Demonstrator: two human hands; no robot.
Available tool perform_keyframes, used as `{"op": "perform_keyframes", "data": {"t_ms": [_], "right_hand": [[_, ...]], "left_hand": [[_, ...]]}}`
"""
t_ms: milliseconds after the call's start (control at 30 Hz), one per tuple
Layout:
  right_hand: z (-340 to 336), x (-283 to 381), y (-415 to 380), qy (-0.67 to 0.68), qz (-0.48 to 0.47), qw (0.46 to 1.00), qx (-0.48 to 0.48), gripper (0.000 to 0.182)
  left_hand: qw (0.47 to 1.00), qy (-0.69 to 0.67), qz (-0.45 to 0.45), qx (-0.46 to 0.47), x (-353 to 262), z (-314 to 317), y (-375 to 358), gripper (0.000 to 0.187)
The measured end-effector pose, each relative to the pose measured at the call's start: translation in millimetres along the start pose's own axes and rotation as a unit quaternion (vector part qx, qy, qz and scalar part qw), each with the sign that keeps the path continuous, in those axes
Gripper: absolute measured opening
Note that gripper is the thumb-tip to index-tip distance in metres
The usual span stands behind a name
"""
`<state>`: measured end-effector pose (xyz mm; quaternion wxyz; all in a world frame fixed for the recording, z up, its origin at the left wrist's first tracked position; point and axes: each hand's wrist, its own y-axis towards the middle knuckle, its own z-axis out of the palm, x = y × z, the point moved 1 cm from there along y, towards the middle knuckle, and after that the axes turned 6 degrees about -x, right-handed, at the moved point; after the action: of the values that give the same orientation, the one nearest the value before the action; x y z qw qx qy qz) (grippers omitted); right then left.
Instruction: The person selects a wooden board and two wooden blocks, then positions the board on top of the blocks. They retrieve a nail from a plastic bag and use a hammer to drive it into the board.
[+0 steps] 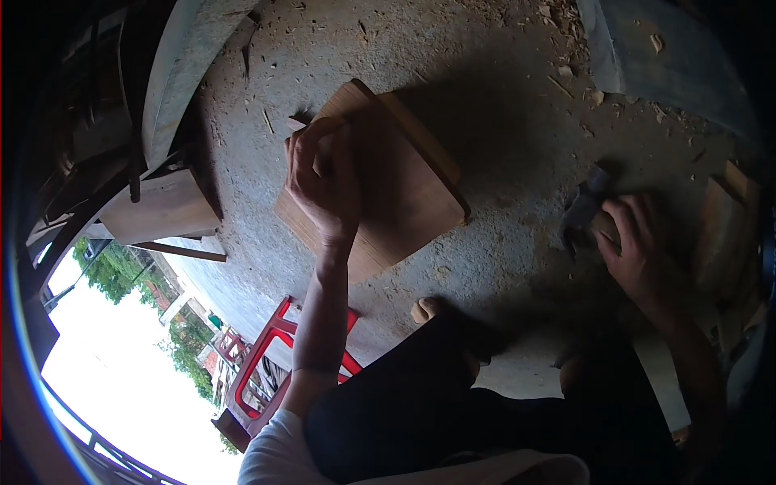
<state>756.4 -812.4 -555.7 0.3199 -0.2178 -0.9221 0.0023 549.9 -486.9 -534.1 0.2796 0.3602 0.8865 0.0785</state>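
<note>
My left hand point(323, 182) is closed above a flat piece of woodwork point(412, 198), its fingers curled together near the upper left edge. Whatever it grips is hidden; a small pale wooden bit point(297, 123) shows just beyond the knuckles. The woodwork rests on the concrete floor, with a smooth brown face and a lighter strip along its far right side. Off to the right, my right hand point(637, 242) is wrapped around the short visible handle of a claw hammer point(584, 208). The hammer's dark metal head is low over the floor, apart from the wood.
Wood chips and shavings point(558, 73) litter the concrete floor. Wooden offcuts point(719, 226) stand at the right. A red plastic stool point(259, 364) is beside my left arm, and a wooden panel point(162, 206) leans at the left. My foot point(425, 309) is below the woodwork.
</note>
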Motion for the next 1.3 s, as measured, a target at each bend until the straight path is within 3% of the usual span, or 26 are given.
{"op": "perform_keyframes", "data": {"t_ms": [100,300,833,1300], "right_hand": [[1.6,-0.7,0.0,0.004,-0.002,1.000,-0.006,0.049],[1.0,-0.8,-1.0,0.006,-0.008,1.000,-0.008,0.048],[1.1,4.0,-1.5,-0.019,-0.026,0.999,-0.012,0.044],[5.0,-1.0,-7.5,-0.004,-0.051,0.998,-0.040,0.047]], "left_hand": [[0.999,-0.016,-0.043,-0.003,-1.3,0.1,-0.4,0.011],[1.000,-0.015,-0.001,-0.012,1.6,1.6,0.1,0.013],[0.999,-0.027,-0.015,-0.027,1.6,2.2,4.7,0.010],[0.996,-0.045,0.050,-0.054,6.9,5.7,1.2,0.010]]}}
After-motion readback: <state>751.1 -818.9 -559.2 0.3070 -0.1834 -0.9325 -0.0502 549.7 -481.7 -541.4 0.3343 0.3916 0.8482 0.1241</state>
